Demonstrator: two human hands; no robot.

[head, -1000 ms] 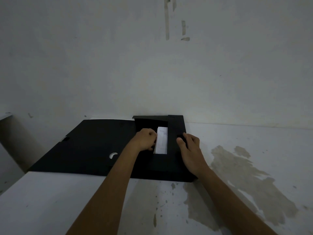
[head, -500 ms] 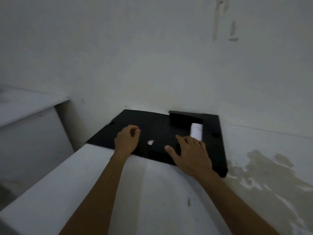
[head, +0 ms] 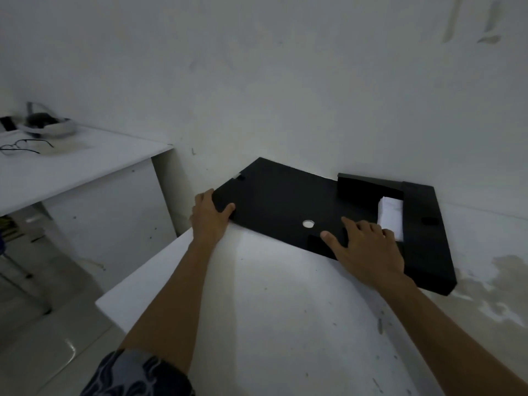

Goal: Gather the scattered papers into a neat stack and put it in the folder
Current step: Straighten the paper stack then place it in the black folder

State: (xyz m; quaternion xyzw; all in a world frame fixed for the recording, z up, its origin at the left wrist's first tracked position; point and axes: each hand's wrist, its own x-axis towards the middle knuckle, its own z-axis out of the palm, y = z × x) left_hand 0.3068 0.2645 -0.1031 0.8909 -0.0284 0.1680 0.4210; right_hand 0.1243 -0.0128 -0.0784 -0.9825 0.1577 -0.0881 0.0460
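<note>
A black folder [head: 285, 201] lies opened out flat on the white table [head: 285, 310], against the wall. Its big cover flap reaches past the table's left edge. A white stack of papers [head: 391, 217] shows inside the folder's right half, between black inner flaps. My left hand [head: 208, 218] grips the near left corner of the cover flap, thumb on top. My right hand [head: 368, 250] lies flat with spread fingers on the folder's front inner flap, just left of the papers.
A second white desk [head: 85, 167] stands to the left, across a gap. On it lie a white headset [head: 48, 125], a pair of glasses [head: 23, 147] and a dark phone [head: 7, 123]. The wall runs right behind the folder. A worn stain [head: 491, 287] marks the table at right.
My view has swung left. My left hand left the papers, crossed the cover flap and took hold of its left corner. My right hand moved from the right inner flap to the front one.
</note>
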